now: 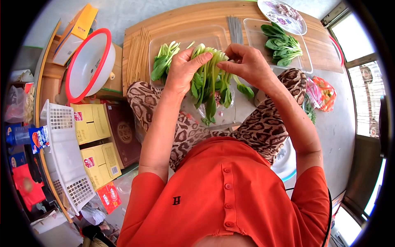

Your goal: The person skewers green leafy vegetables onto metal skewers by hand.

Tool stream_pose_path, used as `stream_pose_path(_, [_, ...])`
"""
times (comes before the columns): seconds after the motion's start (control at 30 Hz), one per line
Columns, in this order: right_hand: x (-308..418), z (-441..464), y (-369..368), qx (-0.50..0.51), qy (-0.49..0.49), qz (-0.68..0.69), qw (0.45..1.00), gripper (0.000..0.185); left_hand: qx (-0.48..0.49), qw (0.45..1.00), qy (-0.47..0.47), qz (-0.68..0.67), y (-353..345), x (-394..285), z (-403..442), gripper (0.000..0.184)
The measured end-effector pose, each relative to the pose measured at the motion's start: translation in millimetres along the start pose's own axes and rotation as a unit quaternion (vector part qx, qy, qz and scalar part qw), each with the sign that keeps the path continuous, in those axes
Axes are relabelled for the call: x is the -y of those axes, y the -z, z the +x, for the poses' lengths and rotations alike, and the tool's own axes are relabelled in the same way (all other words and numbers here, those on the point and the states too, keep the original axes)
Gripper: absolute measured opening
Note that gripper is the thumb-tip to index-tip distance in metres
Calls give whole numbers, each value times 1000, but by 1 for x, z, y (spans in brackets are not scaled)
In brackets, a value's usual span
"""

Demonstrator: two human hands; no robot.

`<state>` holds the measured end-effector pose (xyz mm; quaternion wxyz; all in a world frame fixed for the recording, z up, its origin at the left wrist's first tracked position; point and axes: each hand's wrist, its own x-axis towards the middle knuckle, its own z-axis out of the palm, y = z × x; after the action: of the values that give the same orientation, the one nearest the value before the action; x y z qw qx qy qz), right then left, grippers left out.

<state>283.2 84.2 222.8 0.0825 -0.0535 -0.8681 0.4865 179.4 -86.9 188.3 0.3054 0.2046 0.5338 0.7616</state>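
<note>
A bunch of leafy greens (210,84) hangs between my hands over the gap between my knees, pale stems up and dark leaves down. My left hand (183,70) is closed round the stems, its thumb lying across them. At the other side of the bunch, my right hand (251,68) pinches the stems between thumb and fingers. Behind my left hand, more greens (163,57) lie in a clear plastic tray (210,33). A second clear tray (256,37) to the right holds another pile of greens (284,47).
On the wooden table (173,19) lie bamboo skewers (138,53), metal skewers (235,29) and a patterned plate (269,8) with small pieces on it. To the left stand a red-rimmed basin (92,61), yellow boxes (92,123) and a white basket (63,144). Plastic bags (325,94) sit at right.
</note>
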Motion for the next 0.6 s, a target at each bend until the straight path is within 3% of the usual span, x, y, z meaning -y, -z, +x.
stream_pose_path(0.6, [1,-7,0,23,-5,-24,999,31,-14,999,11,-45,6,5,-6,19])
